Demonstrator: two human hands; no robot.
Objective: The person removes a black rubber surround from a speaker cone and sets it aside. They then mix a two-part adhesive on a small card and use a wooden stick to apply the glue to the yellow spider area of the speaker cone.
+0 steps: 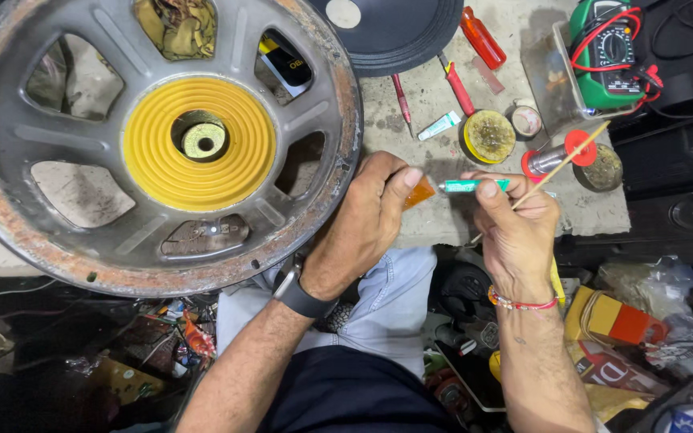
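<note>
Right hand [515, 220] pinches a small green glue tube [475, 186] and a thin wooden stick [563, 164]; left hand [366, 216] grips an orange piece [420, 192] beside the speaker frame [154, 144].

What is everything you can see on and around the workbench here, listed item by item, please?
Speaker frame: one, grey and rusty with a yellow ribbed ring, left on the bench.
Speaker cone: one, black, top centre.
Screwdrivers: two, red handles, beside the cone.
Red tool handle: one, top, right of the cone.
Small tube: one, white and green, lying mid-bench.
Round tin: one, yellowish contents, right of that tube.
Multimeter: one, green with red leads, top right.
Solder spool: one, red ends, right.
Left hand: pinches an orange piece.
Right hand: holds a green glue tube and thin stick.
</note>
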